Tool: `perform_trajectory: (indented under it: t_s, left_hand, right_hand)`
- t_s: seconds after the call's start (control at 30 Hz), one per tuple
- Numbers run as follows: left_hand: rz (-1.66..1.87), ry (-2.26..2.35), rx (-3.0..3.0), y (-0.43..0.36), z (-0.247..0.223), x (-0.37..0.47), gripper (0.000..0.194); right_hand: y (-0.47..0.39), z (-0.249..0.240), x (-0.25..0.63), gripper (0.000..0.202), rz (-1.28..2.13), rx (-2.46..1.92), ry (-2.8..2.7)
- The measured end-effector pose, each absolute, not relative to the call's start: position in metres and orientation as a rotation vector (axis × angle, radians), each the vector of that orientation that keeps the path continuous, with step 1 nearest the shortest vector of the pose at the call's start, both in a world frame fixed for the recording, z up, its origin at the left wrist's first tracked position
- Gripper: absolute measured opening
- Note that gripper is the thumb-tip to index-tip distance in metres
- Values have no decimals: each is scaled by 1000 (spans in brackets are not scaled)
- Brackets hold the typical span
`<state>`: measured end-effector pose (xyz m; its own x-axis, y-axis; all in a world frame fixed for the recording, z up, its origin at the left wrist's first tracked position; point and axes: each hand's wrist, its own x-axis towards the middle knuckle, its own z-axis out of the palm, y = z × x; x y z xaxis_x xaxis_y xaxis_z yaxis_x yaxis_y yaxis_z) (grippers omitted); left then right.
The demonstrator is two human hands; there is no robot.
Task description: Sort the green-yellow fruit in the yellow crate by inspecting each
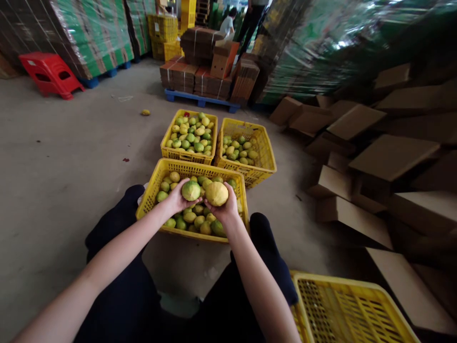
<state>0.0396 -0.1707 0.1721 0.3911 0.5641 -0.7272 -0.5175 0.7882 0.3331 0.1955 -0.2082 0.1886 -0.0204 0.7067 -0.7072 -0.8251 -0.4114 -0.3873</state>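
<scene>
My left hand (177, 197) is wrapped around a green-and-yellow lemon (191, 190). Close beside it, my right hand (229, 209) grips a larger, mostly yellow lemon (216, 194). Both fruits are held up over a yellow plastic crate (148, 202) between my knees, which is full of green and yellow lemons (200, 220). Just beyond stand two more yellow crates. The left one (189, 157) is heaped with lemons; the right one (266, 152) is partly filled.
A yellow crate (342, 281) is at my lower right. Cardboard boxes (392, 157) are piled along the right side. Ahead, flattened cartons (178, 76) sit on a blue pallet (200, 100). A red stool (50, 71) stands left; a lone fruit (145, 112) lies on the floor. People stand far back.
</scene>
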Motion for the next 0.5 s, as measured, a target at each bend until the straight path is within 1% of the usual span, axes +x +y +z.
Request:
perform_trajectory:
  t_s: [0.13,0.2,0.27,0.37,0.43,0.5]
  left_hand:
    - [868,905,38,-169,169,43,21]
    - [967,898,43,-167,168,44,19]
    - [1052,884,86,-166,167,44,22]
    - [1190,836,206,-166,168,42,27]
    - [1268,804,299,-166,169,41,26]
    - [1302,782,376,-166,170,40,24]
  right_hand:
    - [-206,181,197,28,1678,-1031,-10]
    - [-206,175,196,30,1613,-1031,-155]
    - [-206,170,195,39,1456,-1064,-359]
    - [-211,166,190,60,1106,-1170,-787]
    - [-215,168,186,64,899,-1211,-1048]
    - [-221,171,183,64,757,-1195,-1178]
